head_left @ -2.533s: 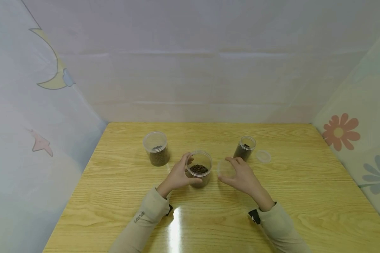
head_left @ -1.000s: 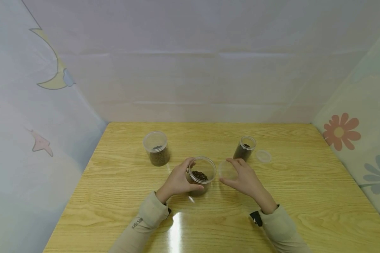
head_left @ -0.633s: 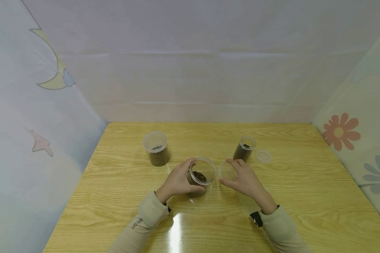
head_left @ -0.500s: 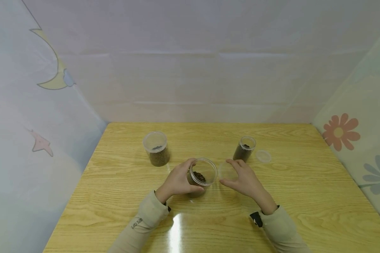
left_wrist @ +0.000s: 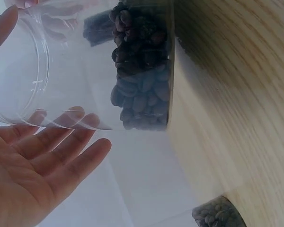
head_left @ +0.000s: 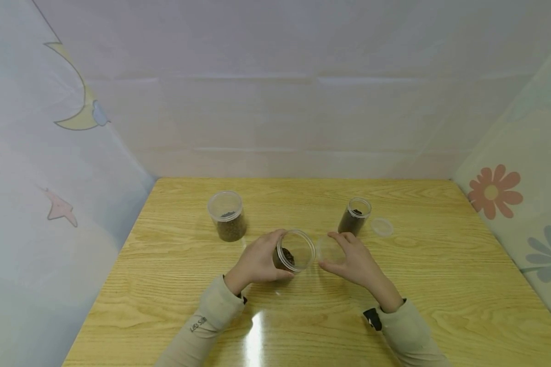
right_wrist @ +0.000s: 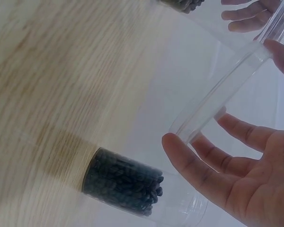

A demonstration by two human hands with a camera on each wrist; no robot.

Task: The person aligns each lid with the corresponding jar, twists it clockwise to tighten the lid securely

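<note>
In the head view my left hand (head_left: 259, 259) grips a wide clear jar (head_left: 303, 248) from its left side, thumb at the front. The jar leans to the right, its uncovered mouth turned toward my right hand (head_left: 357, 261). Dark brown coffee beans (left_wrist: 142, 71) fill its lower part, as the left wrist view shows. Between thumb and fingers my right hand holds a round clear lid (right_wrist: 222, 92) on edge by its rim. The lid stands right beside the jar's mouth. Part of the jar's body is hidden behind the left hand.
A second wide jar (head_left: 230, 224) of dark beans stands at the back left. Behind my right hand is a slim jar (head_left: 351, 220) with dark beans, and a small clear lid (head_left: 382, 227) lies to its right. The wooden table (head_left: 165, 285) meets fabric walls.
The held jar, upright at first, has come slightly nearer and to the right, and now tips rightward with its beans shifting inside. My right hand and its lid have barely moved.
</note>
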